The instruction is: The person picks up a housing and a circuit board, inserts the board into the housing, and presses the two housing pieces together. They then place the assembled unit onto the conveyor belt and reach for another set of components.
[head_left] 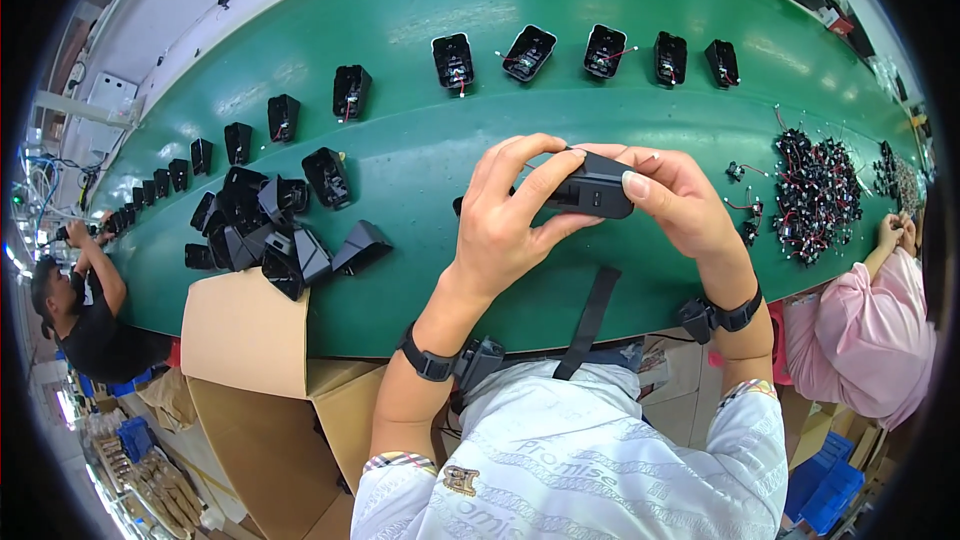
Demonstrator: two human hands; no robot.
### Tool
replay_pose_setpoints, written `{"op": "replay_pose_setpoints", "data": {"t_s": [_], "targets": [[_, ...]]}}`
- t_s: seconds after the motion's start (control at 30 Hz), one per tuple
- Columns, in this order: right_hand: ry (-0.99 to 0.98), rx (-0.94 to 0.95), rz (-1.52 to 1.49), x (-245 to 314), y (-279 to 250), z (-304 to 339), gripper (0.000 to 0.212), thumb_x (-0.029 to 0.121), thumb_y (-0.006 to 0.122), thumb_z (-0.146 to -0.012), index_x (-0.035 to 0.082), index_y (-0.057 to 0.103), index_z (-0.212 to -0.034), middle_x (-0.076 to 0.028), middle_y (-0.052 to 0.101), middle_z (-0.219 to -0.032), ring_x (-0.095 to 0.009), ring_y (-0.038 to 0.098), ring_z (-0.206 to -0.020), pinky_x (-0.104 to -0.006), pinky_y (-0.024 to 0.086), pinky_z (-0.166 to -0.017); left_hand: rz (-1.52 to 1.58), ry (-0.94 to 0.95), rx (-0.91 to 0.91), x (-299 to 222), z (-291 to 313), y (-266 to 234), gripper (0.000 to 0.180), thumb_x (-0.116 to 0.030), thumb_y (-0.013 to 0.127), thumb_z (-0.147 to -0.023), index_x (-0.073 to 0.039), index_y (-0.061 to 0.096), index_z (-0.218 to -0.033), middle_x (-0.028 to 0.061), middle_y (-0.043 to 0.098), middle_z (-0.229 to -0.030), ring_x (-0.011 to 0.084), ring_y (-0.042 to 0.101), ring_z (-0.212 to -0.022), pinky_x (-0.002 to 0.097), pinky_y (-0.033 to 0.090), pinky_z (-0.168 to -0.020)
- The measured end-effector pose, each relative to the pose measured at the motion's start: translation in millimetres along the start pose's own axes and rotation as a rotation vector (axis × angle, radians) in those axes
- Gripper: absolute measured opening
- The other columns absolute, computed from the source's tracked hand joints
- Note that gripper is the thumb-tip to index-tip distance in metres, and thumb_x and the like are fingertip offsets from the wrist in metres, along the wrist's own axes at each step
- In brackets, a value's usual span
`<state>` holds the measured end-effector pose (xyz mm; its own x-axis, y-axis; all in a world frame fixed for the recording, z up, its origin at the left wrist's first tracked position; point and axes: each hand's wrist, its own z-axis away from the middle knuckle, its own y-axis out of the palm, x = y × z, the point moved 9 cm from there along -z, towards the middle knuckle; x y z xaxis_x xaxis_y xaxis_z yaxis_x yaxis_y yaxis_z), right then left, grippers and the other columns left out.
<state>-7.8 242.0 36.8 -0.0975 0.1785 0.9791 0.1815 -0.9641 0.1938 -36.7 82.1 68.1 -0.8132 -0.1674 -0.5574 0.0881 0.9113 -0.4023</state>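
Note:
My left hand [510,215] and my right hand [680,195] both grip one black plastic housing [595,190] held just above the green conveyor belt [420,150]. My left fingers wrap its left end, and my right thumb presses on its right top corner. A thin wire shows at its top right. A heap of empty black housings [270,225] lies to the left of my hands. A pile of small black wired parts [815,195] lies to the right.
A row of open black housings with red and white wires [530,52] runs along the belt's far side. An open cardboard box [250,340] stands at my lower left. One person in black [85,320] works at far left, another in pink [870,330] at right.

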Motion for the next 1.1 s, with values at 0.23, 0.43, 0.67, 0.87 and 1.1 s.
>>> {"op": "replay_pose_setpoints", "data": {"t_s": [0.23, 0.43, 0.67, 0.87, 1.1], "targets": [[0.183, 0.131, -0.328, -21.9, 2.9, 3.5, 0.041, 0.031, 0.064, -0.103, -0.004, 0.067, -0.123, -0.011, 0.069, -0.122, -0.018, 0.065, -0.111, -0.0379, 0.053, -0.101, -0.044, 0.053, 0.044, 0.4, 0.1, 2.7, 0.063, -0.023, 0.095, -0.063, -0.009, 0.071, -0.12, 0.0108, 0.068, -0.117, 0.0297, 0.067, -0.103, 0.0392, 0.058, -0.081], [0.224, 0.112, -0.351, -27.4, 6.6, 3.5, 0.047, 0.033, 0.062, -0.103, -0.006, 0.063, -0.129, -0.011, 0.068, -0.122, -0.017, 0.065, -0.113, -0.0387, 0.052, -0.102, -0.038, 0.046, 0.071, 4.3, 3.3, 5.3, 0.065, -0.024, 0.095, -0.061, -0.009, 0.071, -0.12, 0.0107, 0.068, -0.116, 0.029, 0.068, -0.102, 0.0388, 0.058, -0.081], [0.041, 0.152, -0.344, -21.5, 10.5, -3.3, 0.05, 0.032, 0.07, -0.098, -0.006, 0.064, -0.13, -0.011, 0.066, -0.128, -0.017, 0.062, -0.116, -0.0355, 0.048, -0.103, -0.003, 0.042, 0.059, 5.1, 0.4, 4.2, 0.067, -0.026, 0.096, -0.059, -0.01, 0.072, -0.119, 0.0104, 0.068, -0.114, 0.0294, 0.067, -0.102, 0.0406, 0.057, -0.084], [0.041, 0.114, -0.199, -20.9, -0.9, -5.0, 0.046, 0.03, 0.082, -0.084, -0.003, 0.069, -0.114, -0.013, 0.066, -0.125, -0.02, 0.063, -0.114, -0.0357, 0.049, -0.102, 0.01, -0.041, 0.024, 9.1, 1.2, 1.3, 0.064, -0.028, 0.093, -0.062, -0.013, 0.072, -0.121, 0.0076, 0.066, -0.112, 0.031, 0.064, -0.101, 0.043, 0.054, -0.085], [-0.057, 0.062, -0.195, 10.3, -13.7, 2.7, 0.058, 0.037, 0.083, -0.078, -0.007, 0.069, -0.113, -0.029, 0.058, -0.141, -0.03, 0.065, -0.122, -0.0413, 0.05, -0.106, 0.061, -0.109, -0.005, 8.9, 2.3, 2.0, 0.062, -0.008, 0.086, -0.077, -0.002, 0.061, -0.134, 0.0177, 0.061, -0.123, 0.0327, 0.065, -0.106, 0.0404, 0.055, -0.086]]}}
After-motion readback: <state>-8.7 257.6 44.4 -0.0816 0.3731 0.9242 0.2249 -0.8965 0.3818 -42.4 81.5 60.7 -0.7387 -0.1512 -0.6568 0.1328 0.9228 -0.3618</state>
